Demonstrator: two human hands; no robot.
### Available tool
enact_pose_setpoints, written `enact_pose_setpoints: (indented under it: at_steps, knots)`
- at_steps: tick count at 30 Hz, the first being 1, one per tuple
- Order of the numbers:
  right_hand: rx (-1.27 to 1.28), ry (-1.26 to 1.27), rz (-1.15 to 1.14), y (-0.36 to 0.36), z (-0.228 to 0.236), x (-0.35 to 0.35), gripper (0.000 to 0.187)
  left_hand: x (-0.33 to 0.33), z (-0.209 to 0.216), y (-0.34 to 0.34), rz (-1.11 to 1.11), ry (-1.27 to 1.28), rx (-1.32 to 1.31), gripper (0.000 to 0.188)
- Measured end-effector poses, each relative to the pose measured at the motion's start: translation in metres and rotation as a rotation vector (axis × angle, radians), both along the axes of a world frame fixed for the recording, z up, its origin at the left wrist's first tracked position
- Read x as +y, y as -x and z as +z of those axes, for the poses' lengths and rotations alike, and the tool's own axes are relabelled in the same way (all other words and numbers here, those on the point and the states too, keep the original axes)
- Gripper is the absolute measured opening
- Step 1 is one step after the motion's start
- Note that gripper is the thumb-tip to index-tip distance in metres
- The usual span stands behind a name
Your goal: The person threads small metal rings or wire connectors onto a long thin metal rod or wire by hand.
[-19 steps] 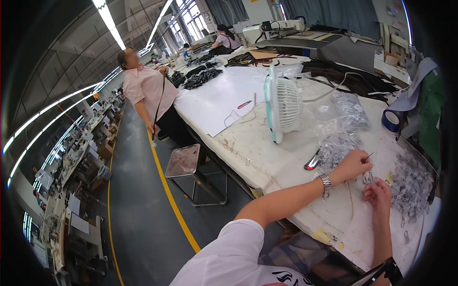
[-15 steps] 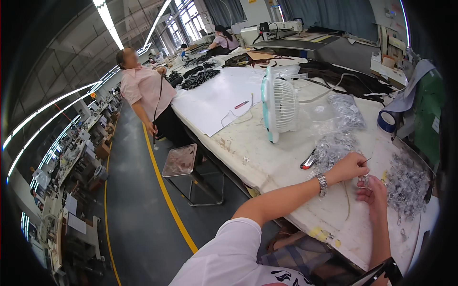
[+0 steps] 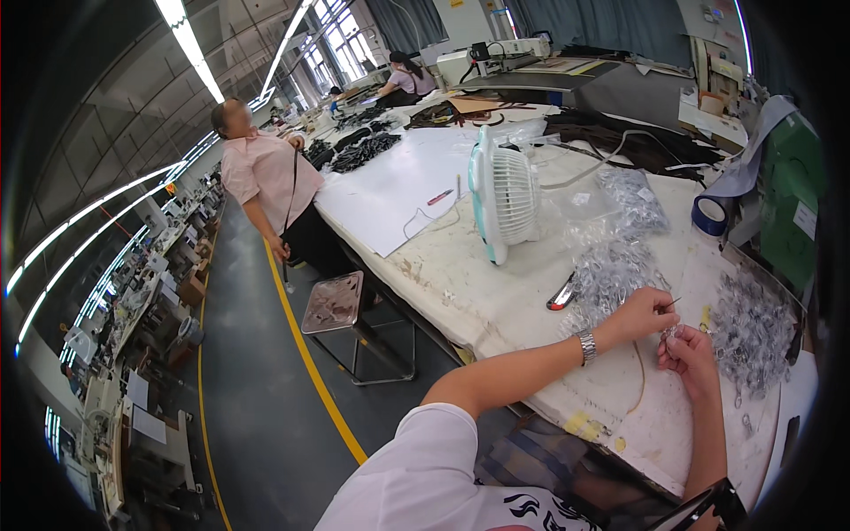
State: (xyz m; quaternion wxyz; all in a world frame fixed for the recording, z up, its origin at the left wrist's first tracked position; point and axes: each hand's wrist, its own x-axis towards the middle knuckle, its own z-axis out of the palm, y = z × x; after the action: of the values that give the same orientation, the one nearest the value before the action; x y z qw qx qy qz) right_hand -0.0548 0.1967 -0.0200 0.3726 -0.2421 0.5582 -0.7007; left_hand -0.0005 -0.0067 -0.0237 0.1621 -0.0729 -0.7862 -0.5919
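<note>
My left hand [image 3: 644, 316], with a metal-band watch [image 3: 587, 347] at its wrist, pinches a thin cord-like piece whose dark tip [image 3: 675, 302] sticks out past the fingers. Close against it, my right hand [image 3: 692, 354] is closed on a small silvery metal clasp [image 3: 670, 334], partly covered by the fingertips. Below the left hand a thin brown cord [image 3: 641, 376] hangs to the tabletop; whether it joins the piece in the fingers I cannot tell. Heaps of small metal clasps in clear wrapping lie beside the left hand [image 3: 606, 281] and the right hand [image 3: 753, 341].
A red-and-black utility knife [image 3: 561, 293] and a white-and-teal fan [image 3: 505, 196] are on the pale table [image 3: 443, 296]. Blue tape [image 3: 710, 215] stands far right. A stool [image 3: 334, 303] and a person in pink [image 3: 273, 173] holding a dark strap are left.
My right hand has turned and its fingers have closed in around the metal clasp, nearer the left fingertips. The whole view has shifted a little.
</note>
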Motion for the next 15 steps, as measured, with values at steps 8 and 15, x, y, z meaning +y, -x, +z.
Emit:
enact_pose_setpoints:
  at_steps: [8, 15]
  knots:
    - [0.000, -0.027, 0.074, 0.001, -0.005, 0.005, 0.013, 0.004, 0.009, -0.005, 0.019, 0.021, 0.016, 0.019]
    - [-0.041, 0.027, 0.208, 0.004, 0.006, 0.008, 0.028, 0.005, 0.007, -0.006, 0.046, 0.016, 0.057, 0.019]
